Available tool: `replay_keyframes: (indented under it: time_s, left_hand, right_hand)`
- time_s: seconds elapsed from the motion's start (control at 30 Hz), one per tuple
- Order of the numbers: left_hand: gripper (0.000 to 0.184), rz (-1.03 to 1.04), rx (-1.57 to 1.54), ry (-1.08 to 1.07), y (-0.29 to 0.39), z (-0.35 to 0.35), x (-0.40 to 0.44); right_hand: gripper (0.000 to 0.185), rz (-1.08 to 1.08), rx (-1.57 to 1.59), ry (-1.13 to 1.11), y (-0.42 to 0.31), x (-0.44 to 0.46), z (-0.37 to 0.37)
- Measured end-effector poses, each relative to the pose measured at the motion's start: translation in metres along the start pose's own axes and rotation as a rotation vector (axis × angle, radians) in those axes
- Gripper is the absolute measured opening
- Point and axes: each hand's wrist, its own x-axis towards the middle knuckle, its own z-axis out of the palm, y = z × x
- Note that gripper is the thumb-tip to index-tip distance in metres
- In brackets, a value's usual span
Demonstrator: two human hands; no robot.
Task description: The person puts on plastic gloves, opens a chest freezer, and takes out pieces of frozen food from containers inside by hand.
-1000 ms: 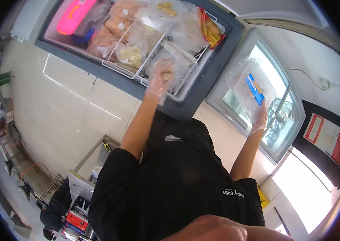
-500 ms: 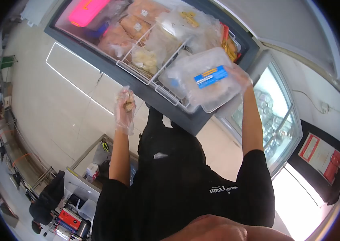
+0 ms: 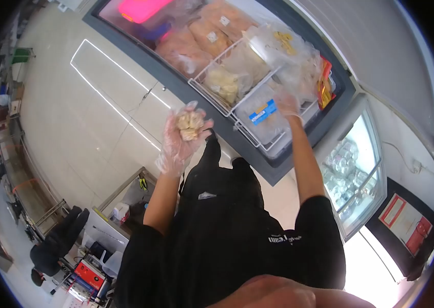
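My left hand [image 3: 183,136], in a clear plastic glove, is palm up beside the freezer's front edge. It cradles several pale yellow food pieces [image 3: 190,125]; I cannot make out what kind they are. My right hand [image 3: 288,105], also gloved, is at the right side of a translucent plastic container [image 3: 265,126] with a blue and orange label. That container sits low in the front right part of a white wire basket [image 3: 232,114] in the freezer. The right fingers are partly blurred against the container and bags. A bag of pale yellow pieces [image 3: 223,84] lies in the neighbouring basket section.
The chest freezer [image 3: 176,87] also holds bags of orange-pink food [image 3: 209,38], a pink box [image 3: 142,7] and a red-gold packet [image 3: 324,84]. A glass-fronted cabinet [image 3: 353,164] stands to the right. Another person in dark clothes [image 3: 55,246] is at lower left.
My right hand has lowered the container into the basket, where it was held tilted above it. My left hand has moved right and turned, showing the food pieces on its palm.
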Motion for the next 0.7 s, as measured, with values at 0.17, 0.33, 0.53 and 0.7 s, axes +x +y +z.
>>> replay_keyframes:
  time_s: [0.17, 0.33, 0.53, 0.7]
  left_hand:
    - [0.05, -0.072, -0.033, -0.108, 0.04, 0.024, 0.012]
    - [0.047, -0.038, -0.093, -0.152, 0.063, -0.001, -0.021]
    - [0.048, 0.327, -0.106, -0.049, 0.065, -0.062, -0.132]
    - [0.046, 0.508, -0.237, 0.063, 0.094, -0.118, -0.213]
  right_hand:
    - [0.026, -0.388, 0.096, 0.601, -0.168, -0.065, -0.277]
    - [0.044, -0.42, -0.378, 1.289, -0.252, -0.112, -0.48]
    - [0.063, -0.059, -0.684, 0.656, -0.121, 0.093, -0.592]
    - [0.053, 0.203, -0.684, 0.574, -0.171, 0.042, -0.55]
